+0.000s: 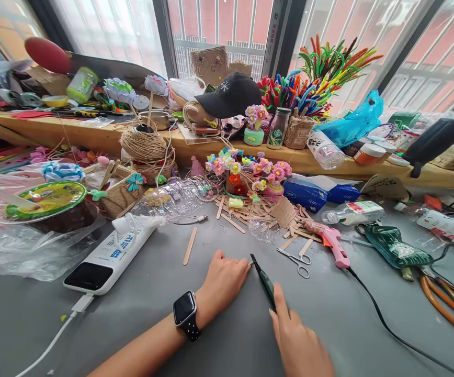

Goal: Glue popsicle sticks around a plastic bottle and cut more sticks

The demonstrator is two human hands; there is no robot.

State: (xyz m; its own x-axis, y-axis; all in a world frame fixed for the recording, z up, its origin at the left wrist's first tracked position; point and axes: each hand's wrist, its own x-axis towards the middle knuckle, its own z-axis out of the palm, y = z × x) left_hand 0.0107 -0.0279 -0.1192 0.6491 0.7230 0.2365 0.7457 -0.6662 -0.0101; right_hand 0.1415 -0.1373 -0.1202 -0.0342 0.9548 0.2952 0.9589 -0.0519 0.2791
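My right hand grips a dark green utility knife, its black tip pointing up and left. Just left of that tip, my left hand is closed in a pinch above the grey table, a black watch on its wrist. A small pale end, which looks like a wooden craft stick, shows at the left fingertips; the rest is hidden by the hand. One loose craft stick lies beyond my left hand. Small scissors rest beyond the knife, on the right.
A pink glue gun lies right, its black cord running forward. A heap of craft sticks, plastic bottles and yarn flowers fill the back. At left are a white power bank with a cable and a lidded tub.
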